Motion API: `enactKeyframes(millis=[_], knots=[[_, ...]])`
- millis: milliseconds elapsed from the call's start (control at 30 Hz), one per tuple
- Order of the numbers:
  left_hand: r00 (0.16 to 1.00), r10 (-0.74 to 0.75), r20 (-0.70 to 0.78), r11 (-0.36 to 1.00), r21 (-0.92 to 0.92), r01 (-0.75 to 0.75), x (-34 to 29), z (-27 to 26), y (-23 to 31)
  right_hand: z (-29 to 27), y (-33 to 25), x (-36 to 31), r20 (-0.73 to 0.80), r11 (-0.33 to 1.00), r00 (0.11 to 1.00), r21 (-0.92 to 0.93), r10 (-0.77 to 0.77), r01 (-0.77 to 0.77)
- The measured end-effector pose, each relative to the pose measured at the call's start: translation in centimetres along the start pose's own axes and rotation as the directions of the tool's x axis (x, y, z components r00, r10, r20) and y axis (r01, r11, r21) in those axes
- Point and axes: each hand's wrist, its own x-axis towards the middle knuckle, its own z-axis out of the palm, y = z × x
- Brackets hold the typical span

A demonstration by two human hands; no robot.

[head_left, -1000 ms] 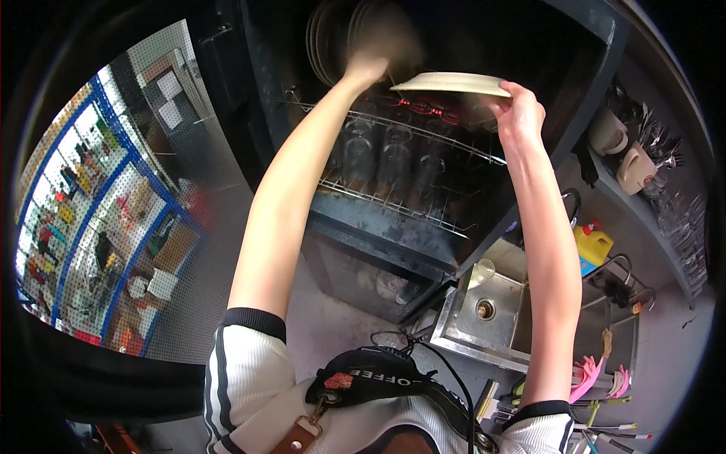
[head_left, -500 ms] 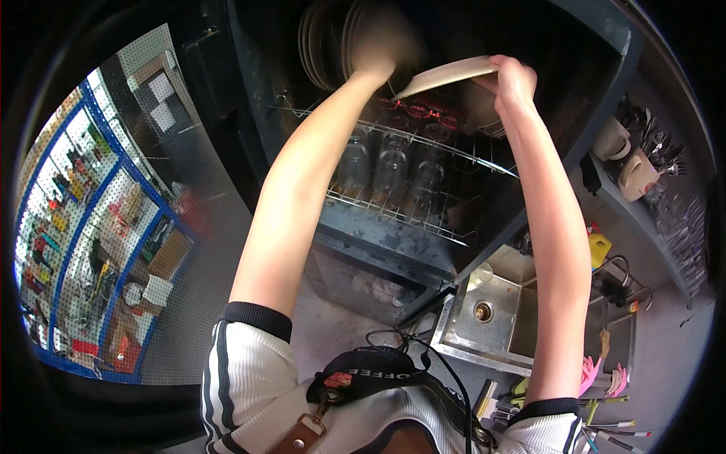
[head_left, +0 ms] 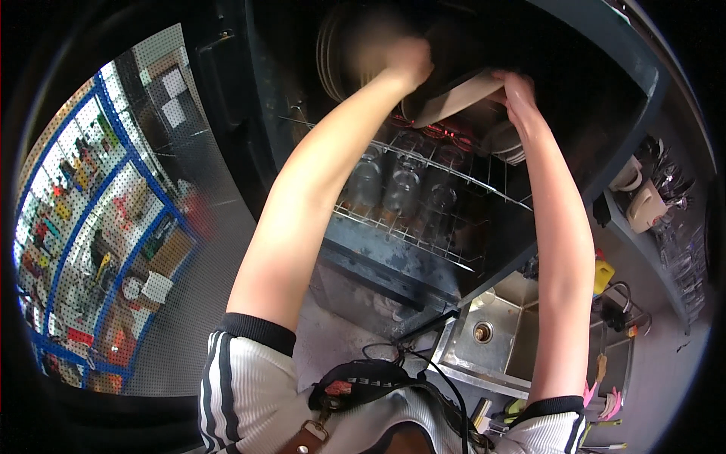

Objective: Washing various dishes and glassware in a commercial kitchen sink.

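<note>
My right hand [head_left: 519,97] grips the rim of a pale plate [head_left: 460,98], which is held tilted inside a dark cabinet above the upper wire rack [head_left: 445,160]. To its left, my left hand [head_left: 412,60] reaches in beside several plates [head_left: 327,57] standing on edge. That hand's fingers are smeared by motion and partly hidden, so what they touch is unclear. A small stack of pale dishes [head_left: 508,144] sits on the rack below my right wrist. Red glowing elements [head_left: 448,133] show behind the rack.
Several upside-down glasses [head_left: 401,189] stand on the lower wire rack [head_left: 408,240]. At right, a shelf [head_left: 634,227] bears cream mugs [head_left: 647,207] and cutlery [head_left: 669,174]. A steel sink [head_left: 473,352] lies below right. A perforated panel [head_left: 204,280] and the cabinet's frame [head_left: 650,98] flank my arms.
The view has shifted, so the cabinet appears lower and further right. The plate in my right hand now slopes more steeply and shows more of its face. My left hand has edged rightward.
</note>
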Motion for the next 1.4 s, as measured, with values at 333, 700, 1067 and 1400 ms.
enactKeyframes(millis=[333,700,1067,1400], knots=[[1.000,-0.002,-0.030,0.999,0.045,0.003,-0.1,-0.9,0.7,2.2,-0.2,3.1,0.041,0.995,0.999,-0.100,-0.010,0.014],[0.986,-0.166,0.026,0.986,-0.024,0.166,-0.4,-1.6,-0.2,4.3,0.3,8.1,0.153,0.991,0.988,-0.126,-0.018,0.038],[0.943,-0.234,0.239,0.941,-0.188,0.281,-1.6,-3.2,0.6,9.7,-0.5,7.4,0.141,0.914,0.982,-0.367,-0.129,0.173],[0.967,-0.170,0.192,0.941,-0.259,0.217,-3.4,-2.0,0.3,10.8,2.4,11.1,0.318,0.452,0.883,-0.768,-0.346,0.454]])
